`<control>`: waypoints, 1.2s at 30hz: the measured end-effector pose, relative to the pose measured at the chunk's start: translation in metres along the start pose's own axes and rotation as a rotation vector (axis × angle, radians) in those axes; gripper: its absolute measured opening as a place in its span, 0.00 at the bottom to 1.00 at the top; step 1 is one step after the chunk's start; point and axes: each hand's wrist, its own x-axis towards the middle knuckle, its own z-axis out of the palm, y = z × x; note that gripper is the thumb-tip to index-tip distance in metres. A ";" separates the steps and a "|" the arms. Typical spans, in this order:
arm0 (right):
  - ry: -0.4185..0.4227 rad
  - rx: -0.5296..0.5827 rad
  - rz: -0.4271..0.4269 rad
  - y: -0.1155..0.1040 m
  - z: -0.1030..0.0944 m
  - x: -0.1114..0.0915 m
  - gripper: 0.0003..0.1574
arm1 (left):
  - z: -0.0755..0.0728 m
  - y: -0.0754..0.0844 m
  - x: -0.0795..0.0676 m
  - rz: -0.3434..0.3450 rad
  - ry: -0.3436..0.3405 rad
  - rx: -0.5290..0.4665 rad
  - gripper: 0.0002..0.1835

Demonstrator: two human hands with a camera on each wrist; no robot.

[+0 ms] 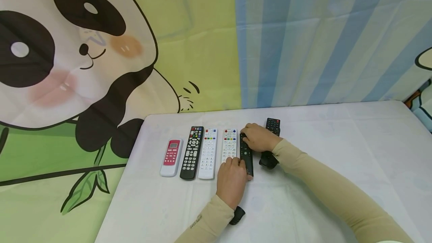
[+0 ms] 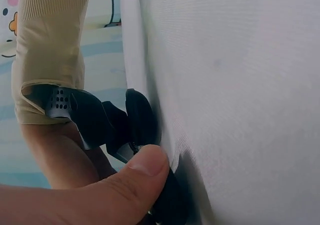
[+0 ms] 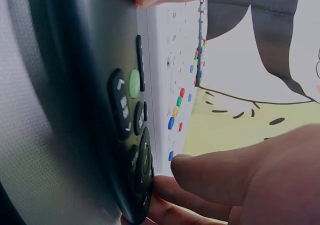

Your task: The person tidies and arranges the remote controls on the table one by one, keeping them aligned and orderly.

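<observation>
A slim black remote control (image 1: 246, 156) lies lengthwise on the white table between my hands. My left hand (image 1: 231, 181) grips its near end, with the thumb (image 2: 148, 161) against its edge in the left wrist view. At the far end is my right hand (image 1: 260, 137), its fingers curled about the tip; in the right wrist view its thumb (image 3: 187, 167) stands off the buttons. Just left of this remote lies a white remote (image 1: 230, 143), its lower part hidden by my left hand. Another black remote (image 1: 272, 125) is partly covered by my right hand.
Further left, side by side, lie a white remote (image 1: 207, 155), a black remote (image 1: 192, 153) and a short white remote with a red face (image 1: 171, 157). A panda-print cloth (image 1: 199, 29) hangs behind the table. A black wrist device (image 1: 269, 159) sits under my right wrist.
</observation>
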 end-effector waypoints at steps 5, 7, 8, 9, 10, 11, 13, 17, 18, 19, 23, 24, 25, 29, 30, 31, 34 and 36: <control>-0.010 -0.005 -0.008 0.000 0.000 0.000 0.23 | 0.001 0.000 -0.001 -0.001 0.000 -0.006 0.31; -0.013 -0.009 -0.012 0.000 0.000 0.000 0.23 | 0.002 0.000 -0.001 0.000 -0.001 -0.008 0.31; -0.014 -0.009 -0.011 0.000 -0.001 0.000 0.23 | 0.001 0.000 -0.001 -0.001 -0.003 -0.010 0.31; -0.014 -0.011 -0.012 0.000 -0.001 0.000 0.22 | 0.001 0.000 -0.001 -0.001 -0.003 -0.013 0.31; -0.014 -0.012 -0.013 0.000 -0.001 0.000 0.22 | 0.001 0.000 0.000 -0.002 -0.005 -0.015 0.31; -0.014 -0.013 -0.012 0.000 -0.001 0.000 0.22 | 0.001 0.000 0.000 -0.004 -0.006 -0.018 0.31; -0.015 -0.014 -0.010 0.000 -0.001 -0.001 0.22 | 0.001 0.000 0.000 -0.006 -0.009 -0.022 0.31; -0.022 -0.006 -0.004 0.000 -0.001 0.000 0.23 | 0.001 0.001 0.000 -0.008 -0.013 -0.030 0.31; -0.023 -0.004 -0.003 0.000 0.000 0.000 0.23 | 0.001 0.001 0.000 -0.009 -0.013 -0.031 0.31; -0.024 0.000 -0.002 0.001 0.000 0.000 0.23 | 0.000 0.001 0.001 -0.009 -0.014 -0.031 0.31; -0.026 0.027 0.000 0.003 0.001 -0.001 0.25 | 0.000 0.002 0.001 -0.009 -0.018 -0.031 0.31; -0.028 0.037 0.000 0.003 0.001 -0.001 0.25 | 0.000 0.002 0.001 -0.010 -0.019 -0.032 0.31; -0.028 0.051 -0.003 0.003 0.000 -0.002 0.25 | 0.000 0.002 0.001 -0.010 -0.022 -0.032 0.31; -0.024 0.113 -0.010 0.005 -0.003 -0.004 0.27 | -0.001 0.001 0.002 -0.020 -0.032 -0.047 0.31; -0.018 0.126 -0.011 0.005 -0.004 -0.005 0.27 | -0.002 0.001 0.002 -0.024 -0.037 -0.051 0.32; -0.009 0.137 -0.011 0.005 -0.005 -0.006 0.27 | -0.002 0.001 0.002 -0.026 -0.039 -0.057 0.32; 0.025 0.152 -0.006 0.005 -0.008 -0.007 0.27 | -0.004 0.000 0.003 -0.032 -0.041 -0.077 0.33; 0.044 0.170 0.003 0.004 -0.010 -0.009 0.27 | -0.004 0.001 0.004 -0.033 -0.033 -0.095 0.34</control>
